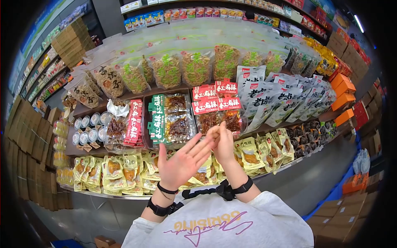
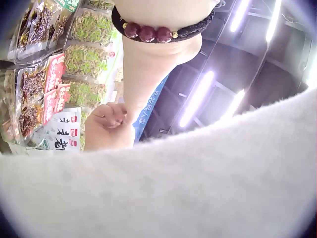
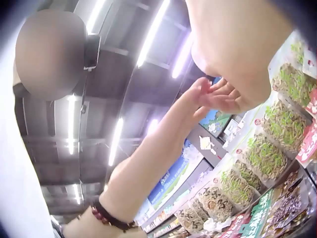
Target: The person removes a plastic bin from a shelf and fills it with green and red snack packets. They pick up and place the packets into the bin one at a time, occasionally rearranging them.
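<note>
Palm up, my left hand (image 1: 182,165) stretches its fingers out to the right over the front of the display. My right hand (image 1: 223,144) has its fingers curled in, right at the left fingertips, which overlap it in the head view. The left wrist view also shows the right hand (image 2: 111,119) with bent fingers, and no goods show in either hand. Just beyond the hands lie clear packs with red header cards (image 1: 205,105) and dark food inside. Left of those are similar packs with green cards (image 1: 157,118). Yellow pouches (image 1: 248,159) line the row below.
Large clear bags with green print (image 1: 196,68) stand behind, with white pouches (image 1: 269,97) to their right. Small lidded cups (image 1: 85,121) and a crumpled white bag (image 1: 118,108) are on the left. Orange boxes (image 1: 343,84) border the right end; stacked cartons (image 1: 347,215) stand on the floor.
</note>
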